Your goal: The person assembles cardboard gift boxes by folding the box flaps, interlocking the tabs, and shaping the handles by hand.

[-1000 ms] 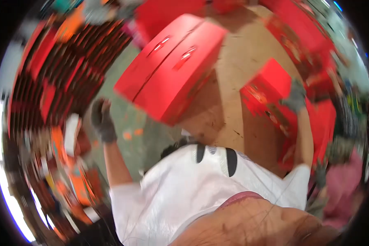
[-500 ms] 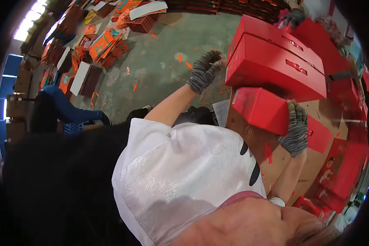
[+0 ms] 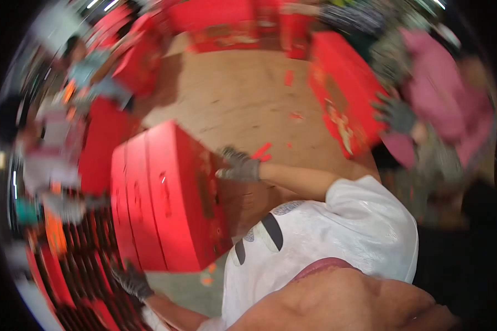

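Brown tabletop point(image 3: 232, 94), red box stack point(image 3: 174, 198) between wide-spread left hand point(image 3: 132, 281) and right hand point(image 3: 240, 164), workers point(image 3: 442, 94) around

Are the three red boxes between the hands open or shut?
They look shut: the boxes show flat faces and no raised flap. Hidden sides, I cannot tell.

A broad, light-brown, flat-topped bench point(image 3: 232, 91) spreads beyond the right grip point(image 3: 240, 165), with thin bright-red strips point(image 3: 264, 150) just to the grip's right. Straight ahead of it, at the far side, stands a wide red printed box point(image 3: 221, 25). Well to its right leans a long red box with pale printed figures point(image 3: 342, 91) — a co-worker's grey-gloved hand point(image 3: 398, 115) against it. Far left, a person in a pale-blue top point(image 3: 94, 66) reaches toward another red box. Beside the left grip point(image 3: 131, 280) rise dark-and-red layered stacks point(image 3: 85, 256) — blurred.
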`<act>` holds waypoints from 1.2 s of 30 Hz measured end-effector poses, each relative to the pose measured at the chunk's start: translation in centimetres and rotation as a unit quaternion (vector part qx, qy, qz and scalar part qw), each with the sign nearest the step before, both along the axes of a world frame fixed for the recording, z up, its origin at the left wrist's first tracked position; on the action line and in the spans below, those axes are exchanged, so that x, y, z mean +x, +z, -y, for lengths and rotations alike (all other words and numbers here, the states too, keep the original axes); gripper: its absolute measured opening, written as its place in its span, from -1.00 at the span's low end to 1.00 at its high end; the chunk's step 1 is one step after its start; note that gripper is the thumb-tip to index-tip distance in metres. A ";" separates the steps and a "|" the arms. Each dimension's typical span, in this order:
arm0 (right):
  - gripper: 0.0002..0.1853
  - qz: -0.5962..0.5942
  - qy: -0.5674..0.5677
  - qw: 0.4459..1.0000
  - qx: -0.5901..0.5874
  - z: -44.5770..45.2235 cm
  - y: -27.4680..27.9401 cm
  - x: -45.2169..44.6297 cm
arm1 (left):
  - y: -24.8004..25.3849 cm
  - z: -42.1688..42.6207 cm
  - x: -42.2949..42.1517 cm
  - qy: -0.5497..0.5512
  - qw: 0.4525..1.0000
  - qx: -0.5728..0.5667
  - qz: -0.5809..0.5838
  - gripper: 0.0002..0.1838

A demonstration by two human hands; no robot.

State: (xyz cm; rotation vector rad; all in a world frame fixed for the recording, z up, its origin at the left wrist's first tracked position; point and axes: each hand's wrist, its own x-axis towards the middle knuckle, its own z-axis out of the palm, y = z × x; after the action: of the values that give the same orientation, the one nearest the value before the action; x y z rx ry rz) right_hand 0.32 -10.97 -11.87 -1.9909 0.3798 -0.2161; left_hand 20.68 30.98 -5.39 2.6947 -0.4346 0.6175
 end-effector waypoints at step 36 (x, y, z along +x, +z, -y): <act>-0.52 -0.402 0.055 0.910 -0.082 -5.5 -17.0 -21.7 | -1.2 19.3 -1.8 -0.472 0.869 0.117 -0.095 -0.21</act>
State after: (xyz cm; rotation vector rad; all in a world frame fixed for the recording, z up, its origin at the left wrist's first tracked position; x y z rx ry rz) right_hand -21.42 -5.47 -28.85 -2.1900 0.7822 0.6957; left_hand 18.87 11.73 -6.56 2.2704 -1.6909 0.0004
